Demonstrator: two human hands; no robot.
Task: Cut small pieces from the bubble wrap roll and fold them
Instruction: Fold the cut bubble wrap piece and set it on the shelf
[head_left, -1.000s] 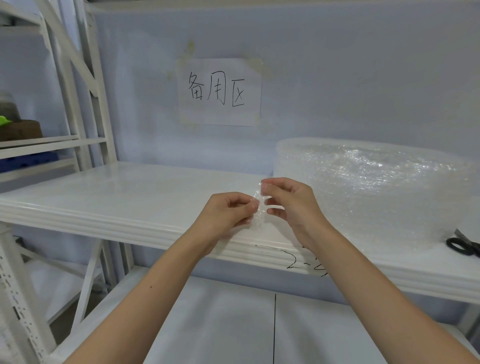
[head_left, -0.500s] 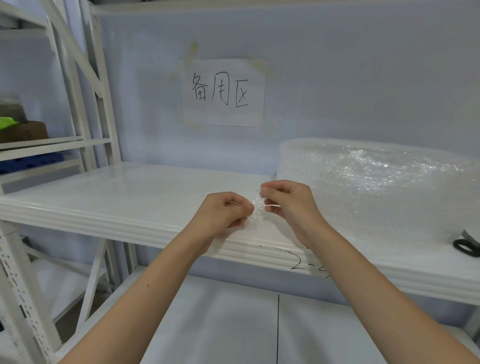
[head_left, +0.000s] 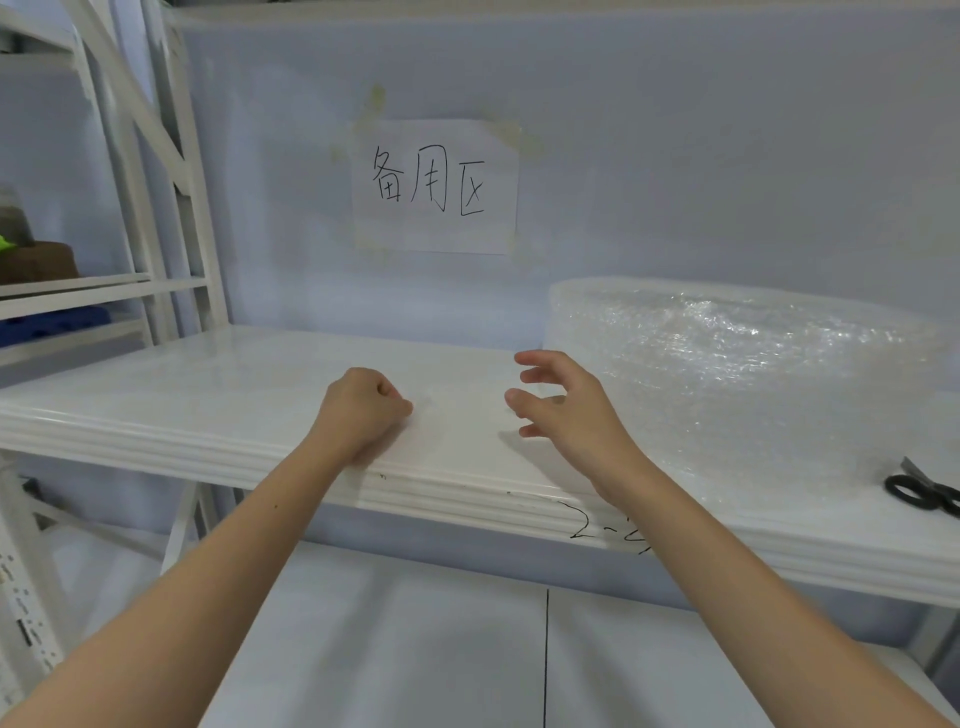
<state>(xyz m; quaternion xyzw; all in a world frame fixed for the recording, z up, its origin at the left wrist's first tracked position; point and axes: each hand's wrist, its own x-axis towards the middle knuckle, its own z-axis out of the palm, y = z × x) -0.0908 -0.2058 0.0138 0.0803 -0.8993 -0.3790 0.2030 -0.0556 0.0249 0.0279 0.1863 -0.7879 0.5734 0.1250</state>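
The big bubble wrap roll (head_left: 737, 384) lies on its side at the right of the white shelf (head_left: 156, 415). My left hand (head_left: 363, 410) rests on the shelf near its front edge, fingers curled shut. A small, faint, clear bubble wrap piece (head_left: 430, 413) lies on the shelf at its pinched fingertips. My right hand (head_left: 563, 410) hovers just left of the roll, fingers spread, holding nothing. Black-handled scissors (head_left: 922, 493) lie on the shelf at the far right, partly cut off by the frame edge.
A paper sign (head_left: 436, 187) with handwriting is taped to the wall behind the shelf. A second rack (head_left: 78, 291) stands to the left with a brown and green object on it. A lower shelf (head_left: 415, 649) runs beneath my arms.
Both hands had held the small piece together in the air. My left hand has dropped to the shelf with it, and my right hand has let go and opened, moving right.
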